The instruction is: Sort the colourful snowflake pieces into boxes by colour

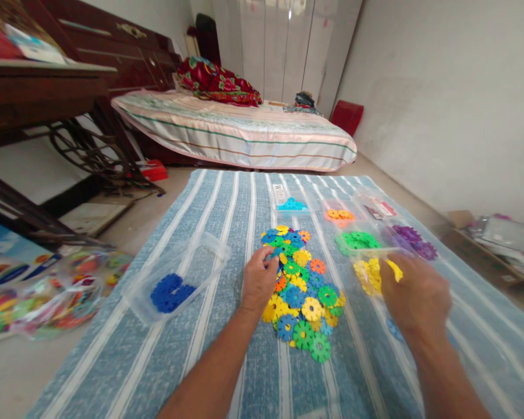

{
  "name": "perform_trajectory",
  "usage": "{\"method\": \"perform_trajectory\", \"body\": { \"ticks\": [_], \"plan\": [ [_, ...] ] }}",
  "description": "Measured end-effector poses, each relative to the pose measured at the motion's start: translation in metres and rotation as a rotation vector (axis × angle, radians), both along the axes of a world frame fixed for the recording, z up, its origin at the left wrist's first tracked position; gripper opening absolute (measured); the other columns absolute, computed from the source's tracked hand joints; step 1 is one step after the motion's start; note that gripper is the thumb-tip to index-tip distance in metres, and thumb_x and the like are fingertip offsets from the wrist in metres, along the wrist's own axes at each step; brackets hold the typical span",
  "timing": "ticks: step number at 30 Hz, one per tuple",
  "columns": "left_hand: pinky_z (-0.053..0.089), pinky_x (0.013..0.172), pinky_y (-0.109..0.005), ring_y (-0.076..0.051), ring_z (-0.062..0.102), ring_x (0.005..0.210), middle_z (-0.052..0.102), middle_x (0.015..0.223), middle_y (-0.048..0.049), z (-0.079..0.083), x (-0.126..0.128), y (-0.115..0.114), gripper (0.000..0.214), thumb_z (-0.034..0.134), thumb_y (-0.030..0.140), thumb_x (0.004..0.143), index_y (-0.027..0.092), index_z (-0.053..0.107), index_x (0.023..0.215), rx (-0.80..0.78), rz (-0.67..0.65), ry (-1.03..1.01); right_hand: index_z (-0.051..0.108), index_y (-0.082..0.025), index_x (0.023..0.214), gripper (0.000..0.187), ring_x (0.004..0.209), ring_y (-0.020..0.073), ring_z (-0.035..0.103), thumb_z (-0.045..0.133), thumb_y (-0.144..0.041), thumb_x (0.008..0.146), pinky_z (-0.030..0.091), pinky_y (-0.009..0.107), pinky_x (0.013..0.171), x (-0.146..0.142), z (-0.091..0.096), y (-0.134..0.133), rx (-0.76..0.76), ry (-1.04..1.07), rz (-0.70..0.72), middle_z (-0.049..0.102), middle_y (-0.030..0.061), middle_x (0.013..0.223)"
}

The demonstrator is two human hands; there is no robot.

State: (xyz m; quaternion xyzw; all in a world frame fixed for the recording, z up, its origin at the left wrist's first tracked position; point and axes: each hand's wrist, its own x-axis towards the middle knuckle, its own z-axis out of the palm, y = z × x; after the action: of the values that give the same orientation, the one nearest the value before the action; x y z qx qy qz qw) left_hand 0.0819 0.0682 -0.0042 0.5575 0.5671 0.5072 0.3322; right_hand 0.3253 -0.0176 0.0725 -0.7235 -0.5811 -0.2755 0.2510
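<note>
Head view: my right grip (pixel 417 294) pinches a yellow disc (pixel 394 271) near the yellow pieces (pixel 367 276); best released low over them. I cannot tell if my left grip (pixel 261 276), at the mixed pile (pixel 294 295), is closed.

Disc pile (pixel 296 297) on cloth (pixel 218 218) between tubs (pixel 190 265), bed (pixel 244 131) behind

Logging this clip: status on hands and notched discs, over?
Left hand at mixed notched-disc pile. Right hand, blurred, holding yellow disc by boxed yellow discs. No obstruction seen.
</note>
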Motion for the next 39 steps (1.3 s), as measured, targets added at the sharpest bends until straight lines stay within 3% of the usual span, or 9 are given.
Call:
{"method": "perform_trajectory", "body": {
  "ticks": [7, 14, 23, 27, 29, 35, 39],
  "plan": [
    [0.037, 0.102, -0.041, -0.027, 0.050, 0.115, 0.057, 0.120, -0.0135, 0.005, -0.001, -0.003, 0.024, 0.056, 0.020, 0.070, 0.016, 0.065, 0.092, 0.096, -0.040, 0.498, 0.066, -0.018, 0.078, 0.025, 0.076, 0.0194, 0.057, 0.045, -0.028, 0.087, 0.039, 0.031, 0.075, -0.056, -0.023, -0.004, -0.181, 0.198, 0.409, 0.065, 0.0061, 0.076],
    [0.037, 0.101, -0.042, -0.030, 0.047, 0.119, 0.054, 0.123, -0.0127, 0.009, 0.000, -0.001, 0.020, 0.053, 0.016, 0.069, 0.017, 0.067, 0.084, 0.073, -0.114, 0.649, 0.064, -0.019, 0.073, 0.022, 0.074, 0.0167, 0.055, 0.047, -0.025, 0.086, 0.038, 0.028, 0.072, -0.074, -0.036, -0.004, -0.280, 0.297, 0.534, 0.063, 0.0038, 0.071],
    [0.041, 0.096, -0.038, -0.022, 0.054, 0.108, 0.062, 0.105, -0.0063, 0.008, -0.004, 0.000, 0.015, 0.055, 0.012, 0.061, 0.021, 0.061, 0.072, 0.093, -0.093, 0.441, 0.066, -0.019, 0.075, 0.024, 0.075, 0.0173, 0.057, 0.046, -0.027, 0.086, 0.040, 0.029, 0.073, -0.059, -0.048, 0.005, -0.254, 0.331, 0.452, 0.065, 0.0045, 0.073],
    [0.046, 0.085, -0.034, -0.020, 0.058, 0.098, 0.063, 0.102, -0.0048, 0.008, -0.008, 0.002, 0.003, 0.058, 0.021, 0.062, 0.020, 0.060, 0.064, 0.050, -0.093, 0.283, 0.066, -0.019, 0.073, 0.026, 0.074, 0.0171, 0.058, 0.044, -0.027, 0.085, 0.042, 0.029, 0.072, -0.049, -0.059, 0.011, -0.167, 0.395, 0.418, 0.065, 0.0047, 0.073],
    [0.047, 0.081, -0.033, -0.019, 0.059, 0.093, 0.064, 0.099, -0.0043, 0.010, -0.009, 0.002, 0.007, 0.060, 0.026, 0.063, 0.020, 0.059, 0.060, 0.016, -0.098, 0.218, 0.065, -0.019, 0.073, 0.026, 0.074, 0.0169, 0.058, 0.043, -0.028, 0.086, 0.043, 0.029, 0.072, -0.046, -0.065, 0.013, -0.145, 0.434, 0.431, 0.065, 0.0044, 0.073],
    [0.045, 0.079, -0.030, -0.020, 0.061, 0.088, 0.068, 0.085, -0.0042, 0.023, -0.009, 0.002, 0.017, 0.062, 0.033, 0.063, 0.018, 0.059, 0.056, -0.076, -0.052, -0.034, 0.065, -0.019, 0.077, 0.024, 0.077, 0.0171, 0.058, 0.044, -0.029, 0.085, 0.046, 0.030, 0.071, -0.049, -0.080, 0.013, -0.134, 0.610, 0.459, 0.066, 0.0047, 0.078],
    [0.043, 0.061, -0.025, -0.015, 0.058, 0.064, 0.065, 0.066, -0.0002, 0.038, -0.012, 0.002, 0.020, 0.063, 0.037, 0.062, 0.017, 0.060, 0.062, -0.112, -0.021, -0.082, 0.065, -0.020, 0.078, 0.025, 0.075, 0.0169, 0.059, 0.044, -0.030, 0.084, 0.047, 0.031, 0.070, -0.050, -0.083, 0.013, -0.147, 0.706, 0.465, 0.065, 0.0036, 0.077]
  ]
}}
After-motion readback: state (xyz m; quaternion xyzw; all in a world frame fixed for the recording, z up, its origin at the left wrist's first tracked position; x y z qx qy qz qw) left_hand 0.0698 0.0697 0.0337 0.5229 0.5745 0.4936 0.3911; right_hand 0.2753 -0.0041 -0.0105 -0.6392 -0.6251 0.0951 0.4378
